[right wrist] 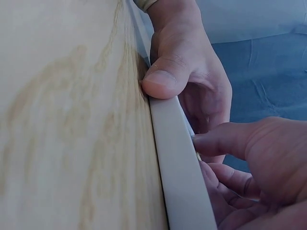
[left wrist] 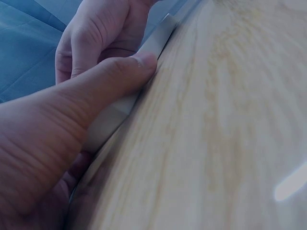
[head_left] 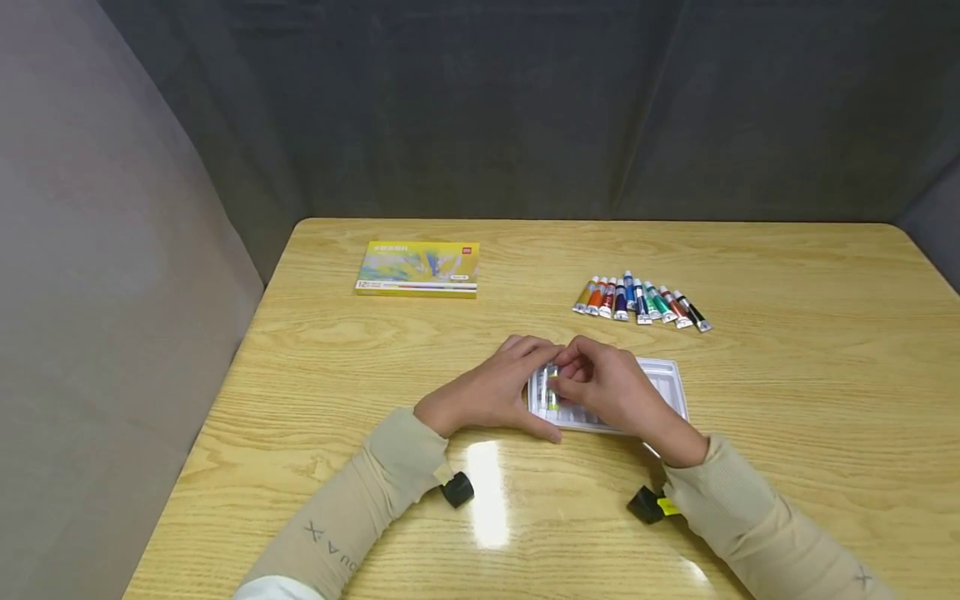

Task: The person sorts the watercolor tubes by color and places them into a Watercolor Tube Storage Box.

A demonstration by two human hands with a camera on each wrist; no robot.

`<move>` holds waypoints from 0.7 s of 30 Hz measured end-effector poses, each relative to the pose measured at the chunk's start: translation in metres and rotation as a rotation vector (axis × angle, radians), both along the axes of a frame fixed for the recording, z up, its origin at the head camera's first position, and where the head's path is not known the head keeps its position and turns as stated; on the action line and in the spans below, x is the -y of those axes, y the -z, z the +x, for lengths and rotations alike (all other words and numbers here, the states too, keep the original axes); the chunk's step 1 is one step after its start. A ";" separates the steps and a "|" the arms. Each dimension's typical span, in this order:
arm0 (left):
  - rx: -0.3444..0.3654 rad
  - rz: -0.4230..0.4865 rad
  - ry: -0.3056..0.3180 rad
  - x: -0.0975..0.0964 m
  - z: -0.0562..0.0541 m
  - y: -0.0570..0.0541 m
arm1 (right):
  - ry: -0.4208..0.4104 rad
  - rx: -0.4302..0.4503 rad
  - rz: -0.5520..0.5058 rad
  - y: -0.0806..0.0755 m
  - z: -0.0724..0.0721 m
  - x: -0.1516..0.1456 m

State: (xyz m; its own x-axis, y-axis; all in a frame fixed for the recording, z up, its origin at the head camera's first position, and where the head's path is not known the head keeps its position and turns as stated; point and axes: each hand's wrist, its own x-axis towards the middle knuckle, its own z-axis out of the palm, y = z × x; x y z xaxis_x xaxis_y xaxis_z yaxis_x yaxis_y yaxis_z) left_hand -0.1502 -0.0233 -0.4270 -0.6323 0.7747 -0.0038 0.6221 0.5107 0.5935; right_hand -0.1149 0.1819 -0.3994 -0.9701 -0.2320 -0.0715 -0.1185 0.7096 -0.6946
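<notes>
A white plastic tray point(head_left: 680, 393) with slots lies on the table, and my left hand point(head_left: 495, 390) grips its left end. The thumb point(left wrist: 129, 69) lies along the near wall, while the other fingers reach the far side. In the tray's left slots sit a white paint tube point(head_left: 542, 396) and, beside it, a yellow paint tube point(head_left: 553, 402). My right hand point(head_left: 611, 387) reaches over the tray with curled fingers and pinches the yellow tube near its upper part. Its fingertips partly hide that tube. Both wrist views show the tray's wall point(right wrist: 177, 163) close to the hands.
Several paint tubes point(head_left: 637, 302) of different colours lie in a loose row beyond the tray, to the right. A yellow paint box point(head_left: 417, 269) rests at the back left of the wooden table point(head_left: 337, 375). Dark cloth point(head_left: 465, 108) hangs behind the table.
</notes>
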 end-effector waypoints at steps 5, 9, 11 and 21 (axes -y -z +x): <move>0.001 0.002 -0.002 0.000 0.000 0.001 | 0.001 0.001 0.003 0.000 0.001 0.000; -0.001 -0.001 -0.002 0.000 0.000 0.001 | 0.004 0.008 0.002 0.000 0.001 0.000; 0.001 -0.004 -0.002 0.000 0.000 0.000 | 0.006 0.016 -0.001 -0.001 0.001 0.000; 0.027 -0.001 -0.008 0.000 0.001 -0.001 | 0.011 0.017 -0.012 0.000 0.001 0.000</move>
State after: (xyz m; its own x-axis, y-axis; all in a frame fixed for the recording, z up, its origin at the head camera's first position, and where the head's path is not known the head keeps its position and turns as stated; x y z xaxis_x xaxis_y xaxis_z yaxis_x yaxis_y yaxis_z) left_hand -0.1492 -0.0234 -0.4260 -0.6383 0.7695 -0.0213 0.6019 0.5162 0.6094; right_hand -0.1139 0.1820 -0.3994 -0.9713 -0.2223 -0.0848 -0.0991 0.7020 -0.7052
